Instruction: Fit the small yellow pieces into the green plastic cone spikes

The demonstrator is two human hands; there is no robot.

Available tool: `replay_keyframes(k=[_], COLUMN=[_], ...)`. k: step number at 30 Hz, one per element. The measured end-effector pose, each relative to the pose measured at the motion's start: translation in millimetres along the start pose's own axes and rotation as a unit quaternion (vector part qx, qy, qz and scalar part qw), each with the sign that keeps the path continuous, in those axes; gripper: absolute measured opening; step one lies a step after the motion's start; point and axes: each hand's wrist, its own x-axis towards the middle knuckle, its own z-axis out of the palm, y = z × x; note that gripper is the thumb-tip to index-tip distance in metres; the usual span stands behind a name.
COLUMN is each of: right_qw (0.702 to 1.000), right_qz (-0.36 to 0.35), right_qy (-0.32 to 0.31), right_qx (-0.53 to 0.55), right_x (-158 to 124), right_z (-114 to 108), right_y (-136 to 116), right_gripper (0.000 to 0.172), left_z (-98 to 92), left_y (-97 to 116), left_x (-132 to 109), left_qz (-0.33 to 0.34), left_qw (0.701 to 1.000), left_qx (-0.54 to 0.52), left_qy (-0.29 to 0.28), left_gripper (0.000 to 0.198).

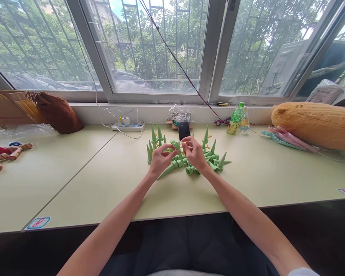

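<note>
My left hand (pixel 161 160) pinches a green plastic plant-watering spike (pixel 176 145) near its wide collar, with the point hanging down. Close beside the collar is my right hand (pixel 194 154), its thumb and fingers pressed together; whatever is between them is too small to make out. Below and around both hands lie many similar green spikes (pixel 174 166), some on their sides with open ends facing me. Others stand upright at the back left (pixel 153 134) and back right (pixel 205 137), several with small yellow valves showing. My hands hide part of the pile.
Behind the spikes lies a black phone (pixel 184 131) near crumpled clear plastic (pixel 179 113). A power strip (pixel 129 126) with cables is back left. Bottles (pixel 235 119) and a tan plush cushion (pixel 316 124) are to the right. Wooden toys (pixel 14 153) and a brown pouch (pixel 57 113) are left.
</note>
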Motion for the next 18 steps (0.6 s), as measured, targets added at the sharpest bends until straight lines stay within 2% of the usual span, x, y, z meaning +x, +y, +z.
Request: replay_keyframes(k=[2, 6, 8, 11, 18], right_qw=[1.0, 1.0, 0.999, 1.0, 0.995], right_qz=[0.004, 0.014, 0.016, 0.013, -0.018], right_qy=[-0.002, -0.006, -0.006, 0.006, 0.081], right_qx=[0.01, 0.023, 0.027, 0.015, -0.051], right_x=[0.2, 0.5, 0.4, -0.6, -1.3], right_z=[0.1, 0.0, 0.1, 0.6, -0.7], right_y=[0.6, 0.8, 0.3, -1.4, -5.6], right_gripper=[0.023, 0.023, 0.023, 0.023, 0.023], left_z=[-0.1, -0.2, 0.1, 1.6, 7.8], left_y=[-1.3, -4.1, -4.5, -3.7, 0.3], left_x=[1.0, 3.8, 4.5, 3.9, 1.5], left_qz=[0.038, 0.156, 0.185, 0.172, 0.059], left_qw=[0.999, 0.984, 0.977, 0.977, 0.996], left_qx=[0.017, 0.072, 0.096, 0.115, 0.058], left_qy=[0.011, 0.044, 0.051, 0.048, -0.012], left_gripper=[0.033, 0.028, 0.026, 0.026, 0.04])
